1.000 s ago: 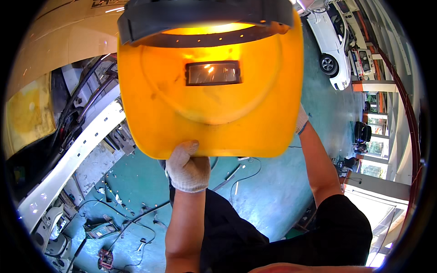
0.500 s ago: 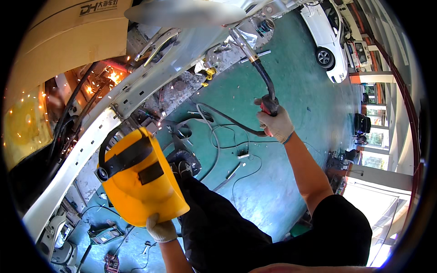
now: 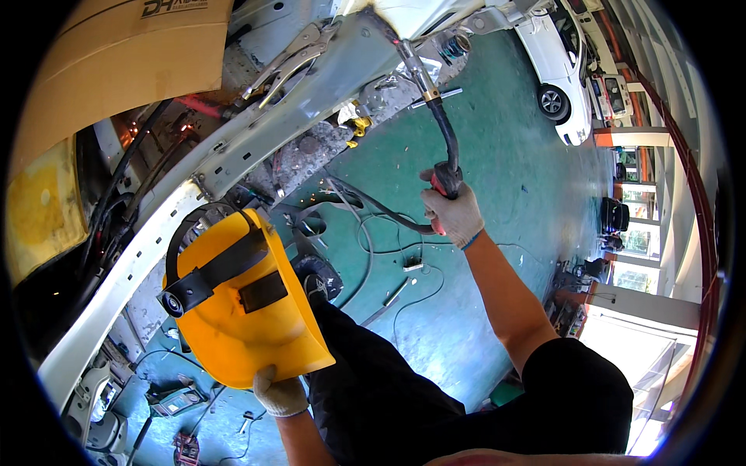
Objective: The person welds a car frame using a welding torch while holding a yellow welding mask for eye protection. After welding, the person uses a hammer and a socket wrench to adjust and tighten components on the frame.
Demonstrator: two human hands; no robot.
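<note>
My gloved left hand (image 3: 280,393) grips the lower edge of a yellow welding mask (image 3: 249,330), its hollow inside, dark window and black headband turned up. My gloved right hand (image 3: 454,214) is wrapped round the red and black handle of a welding torch (image 3: 444,128). The torch's metal nozzle points up to a scorched joint on the silver car body frame (image 3: 326,85); whether the tip touches it I cannot tell. Locking pliers (image 3: 299,58) are clamped on the frame beside that joint.
A cardboard sheet (image 3: 124,70) covers the upper left, above a yellow panel (image 3: 47,206) and a few glowing sparks. Cables (image 3: 369,241) loop over the green floor. A white car (image 3: 561,85) stands at the far right. Tools (image 3: 175,400) lie at lower left.
The bright shower of sparks at the left has died down to a few specks. My right hand and torch have shifted slightly left and up. The mask has tilted a little.
</note>
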